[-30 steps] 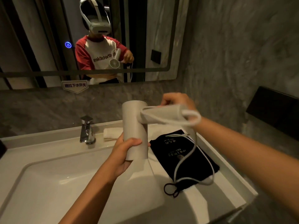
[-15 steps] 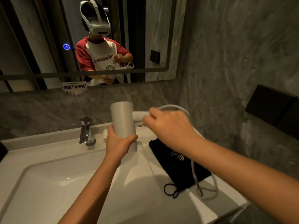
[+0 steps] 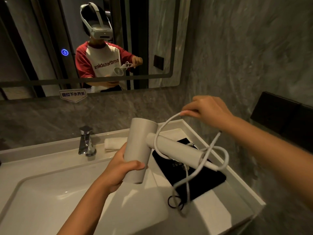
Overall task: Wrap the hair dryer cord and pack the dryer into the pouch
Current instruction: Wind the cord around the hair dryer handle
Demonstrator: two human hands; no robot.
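Left hand [image 3: 121,168] clamped round rigid dryer [image 3: 139,150] barrel, right hand [image 3: 207,111] pinching limp, springy cord [image 3: 169,122] looping handle; probably light, best held by barrel.

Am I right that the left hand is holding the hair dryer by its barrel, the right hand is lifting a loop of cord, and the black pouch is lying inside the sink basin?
Not quite. The head view shows the black pouch lying on the counter to the right of the sink basin, not inside it. The rest holds: the left hand grips the hair dryer by its barrel, and the right hand lifts a loop of cord.
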